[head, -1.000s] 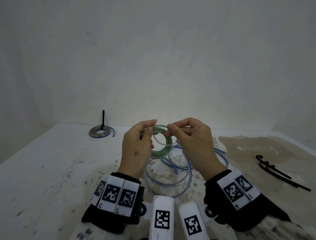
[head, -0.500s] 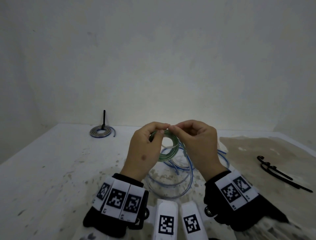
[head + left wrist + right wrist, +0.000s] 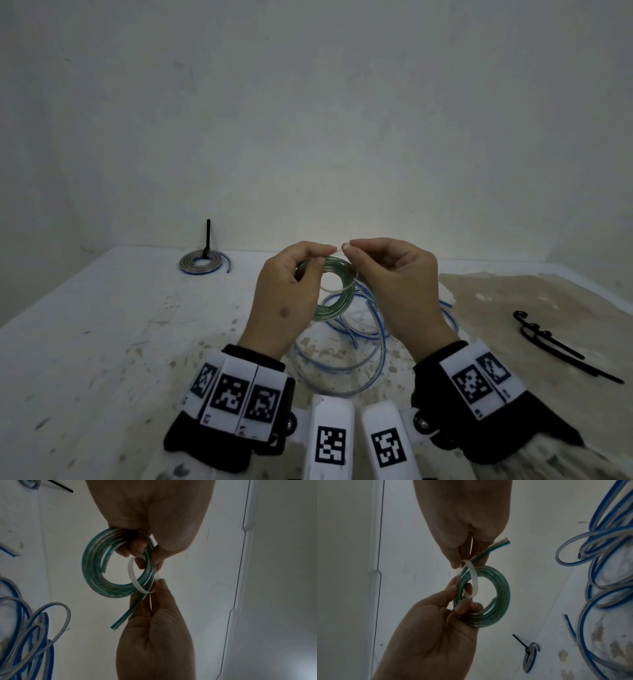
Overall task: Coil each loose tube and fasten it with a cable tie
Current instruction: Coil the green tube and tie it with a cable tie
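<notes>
A small green-striped clear coil [image 3: 337, 308] is held up over the table between both hands. My left hand [image 3: 318, 258] grips the coil [image 3: 96, 577] at its upper edge, fingers through its opening. A white cable tie [image 3: 131, 574] loops around the coil's strands on the right side. My right hand [image 3: 347, 248] pinches the tie's tail [image 3: 475, 577] between thumb and forefinger, close against my left fingertips. The coil's free end [image 3: 120, 620] sticks out past the tie along the right palm. A loose blue-striped tube [image 3: 382, 342] lies in open loops on the table under the hands.
A blue-striped coil [image 3: 188, 265] fastened with a black tie lies at the back left of the white table [image 3: 102, 342]. Several black cable ties [image 3: 534, 334] lie at the right on a stained patch. Walls close off the back and both sides.
Both hands rose a little with the coil and drew together at the fingertips. The right hand's pinch now sits at the coil's top, with the white tie looped round the strands.
</notes>
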